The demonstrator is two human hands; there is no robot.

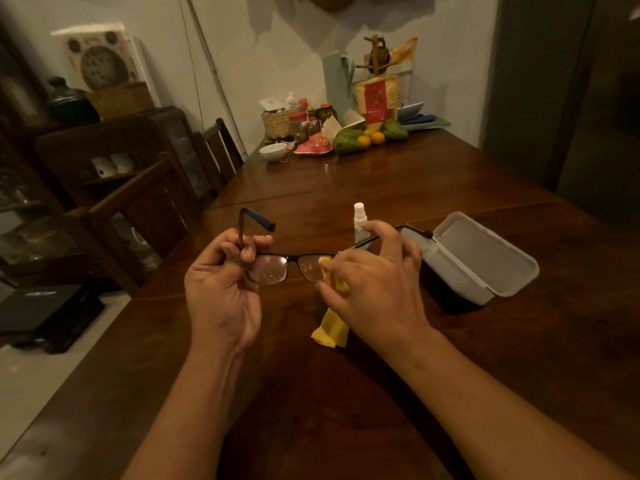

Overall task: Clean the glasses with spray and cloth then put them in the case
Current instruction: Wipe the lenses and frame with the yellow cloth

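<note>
Fingers (247, 252) of the left hand (221, 292) are gripping one temple of the glasses (273, 270) above the tabletop (311, 410). The right hand (377, 289) is pinching the yellow cloth (329, 329) against a lens, with spray bottle (359, 216) and open case (485, 251) behind.

Yellow cloth (329, 332), black glasses (277, 268), brown table (311, 410)
Blue arm tips above the left hand (221, 292); white-capped bottle (359, 220) and frosted pale case (485, 258) beyond the right hand (374, 289).

Both bare arms reach forward. The left hand (221, 289) has its fingers curled round one arm of the glasses (277, 268). The right hand (374, 292), back up, pinches the cloth (329, 329) against a lens.
</note>
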